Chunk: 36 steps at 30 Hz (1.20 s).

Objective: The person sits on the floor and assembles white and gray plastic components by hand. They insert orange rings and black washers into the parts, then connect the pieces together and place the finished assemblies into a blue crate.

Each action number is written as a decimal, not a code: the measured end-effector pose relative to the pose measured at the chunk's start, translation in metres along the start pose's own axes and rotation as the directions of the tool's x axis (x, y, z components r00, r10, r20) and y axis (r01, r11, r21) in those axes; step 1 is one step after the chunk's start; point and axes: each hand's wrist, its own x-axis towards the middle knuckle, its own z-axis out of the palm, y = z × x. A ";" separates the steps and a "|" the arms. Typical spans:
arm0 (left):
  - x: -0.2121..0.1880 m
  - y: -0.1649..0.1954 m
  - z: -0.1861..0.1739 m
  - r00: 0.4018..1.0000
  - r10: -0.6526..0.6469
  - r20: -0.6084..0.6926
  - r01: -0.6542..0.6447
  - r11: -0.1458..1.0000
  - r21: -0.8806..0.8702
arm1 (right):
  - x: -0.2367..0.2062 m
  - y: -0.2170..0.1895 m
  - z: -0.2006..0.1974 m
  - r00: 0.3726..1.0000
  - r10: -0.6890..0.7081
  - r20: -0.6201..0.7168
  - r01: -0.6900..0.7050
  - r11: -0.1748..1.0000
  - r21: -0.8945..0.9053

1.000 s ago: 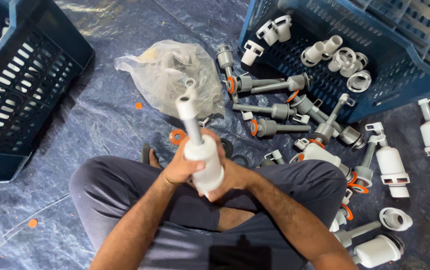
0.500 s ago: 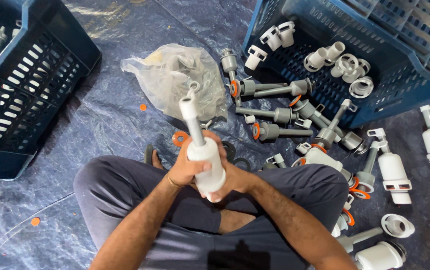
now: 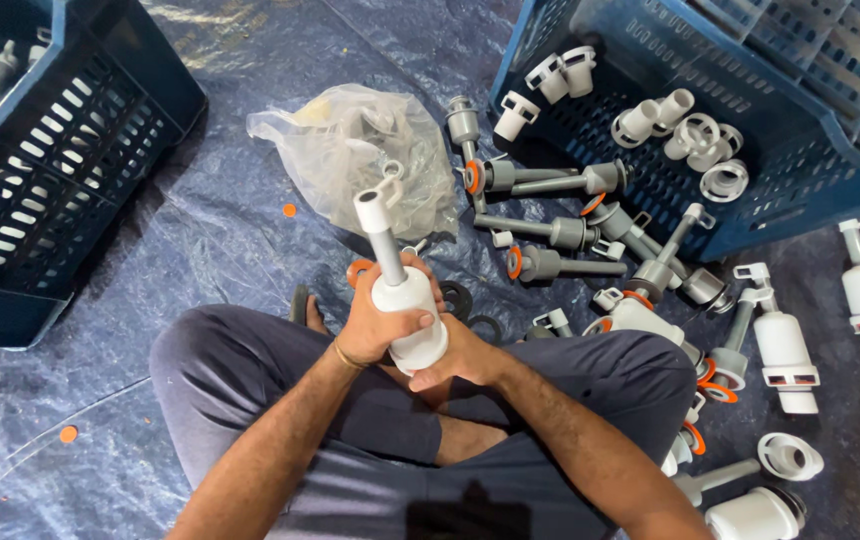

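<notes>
A person sits cross-legged on a blue tarpaulin (image 3: 200, 230) spread over the floor, seen from above. Both hands hold one white plastic valve part (image 3: 405, 300) upright over the lap. The left hand (image 3: 375, 320) wraps around its wide white body from the left side, fingers clenched across the front. The right hand (image 3: 455, 355) grips the lower end from beneath and to the right. A grey stem rises from the body and ends in a small white cap, tilted slightly to the left.

Just beyond the hands lies a crumpled clear plastic bag (image 3: 350, 155). To its right, a scatter of grey stems with orange rings (image 3: 550, 230) lies on the tarpaulin, spilling out of a tipped blue crate (image 3: 810, 170) that holds white fittings. Further right, white valve bodies (image 3: 785, 345) lie beside the person's right knee. At the left edge stands another blue crate (image 3: 40, 180) with slotted walls. Black rubber rings (image 3: 460, 300) lie on the tarpaulin just behind the hands.

Both forearms reach forward from the bottom of the view and meet in the middle, elbows apart. A thin gold bracelet (image 3: 343, 355) sits on the left wrist.
</notes>
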 end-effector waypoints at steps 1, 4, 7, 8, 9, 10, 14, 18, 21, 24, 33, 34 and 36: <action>0.001 -0.001 0.002 0.999 0.036 0.001 -0.036 0.998 0.060 | 0.002 0.000 0.000 0.999 -0.013 -0.041 0.012 1.000 -0.013; 0.007 -0.005 0.008 0.986 0.107 -0.130 -0.086 0.983 0.160 | 0.009 -0.007 0.000 0.976 -0.079 -0.202 0.059 0.993 -0.102; 0.011 -0.012 0.015 0.954 0.165 -0.251 -0.100 0.963 0.252 | 0.014 -0.017 0.005 0.862 -0.165 -0.480 -0.032 0.926 -0.376; 0.011 -0.014 0.016 0.941 0.190 -0.282 -0.105 0.951 0.290 | 0.015 -0.020 0.007 0.796 -0.212 -0.567 -0.105 0.874 -0.474; 0.011 -0.014 0.017 0.939 0.186 -0.288 -0.100 0.952 0.288 | 0.016 -0.022 0.008 0.788 -0.234 -0.570 -0.094 0.869 -0.486; 0.011 -0.015 0.017 0.939 0.180 -0.293 -0.094 0.954 0.285 | 0.017 -0.023 0.010 0.777 -0.255 -0.575 -0.085 0.863 -0.497; 0.008 -0.016 0.019 0.928 0.202 -0.312 -0.097 0.942 0.321 | 0.019 -0.023 0.014 0.720 -0.293 -0.630 -0.106 0.850 -0.516; 0.006 -0.016 0.023 0.886 0.291 -0.360 -0.143 0.912 0.385 | 0.022 -0.021 0.019 0.676 -0.356 -0.646 -0.077 0.837 -0.541; 0.006 -0.013 0.021 0.899 0.269 -0.347 -0.134 0.921 0.366 | 0.025 -0.019 0.024 0.666 -0.359 -0.654 -0.118 0.815 -0.567; 0.005 -0.006 0.015 0.926 0.267 -0.266 -0.141 0.900 0.412 | 0.024 -0.015 0.025 0.741 -0.337 -0.580 0.037 0.884 -0.466; 0.013 -0.004 -0.001 0.989 0.059 -0.136 -0.048 0.996 0.080 | 0.012 -0.007 0.015 0.907 -0.073 -0.415 0.030 0.994 -0.108; 0.016 -0.004 0.002 0.979 0.069 -0.192 -0.049 0.993 0.108 | 0.014 -0.009 0.011 0.911 -0.026 -0.411 0.012 0.999 -0.038; 0.018 0.000 0.009 0.958 0.136 -0.252 -0.084 0.975 0.205 | 0.016 -0.017 0.001 0.896 -0.034 -0.443 0.016 0.999 -0.043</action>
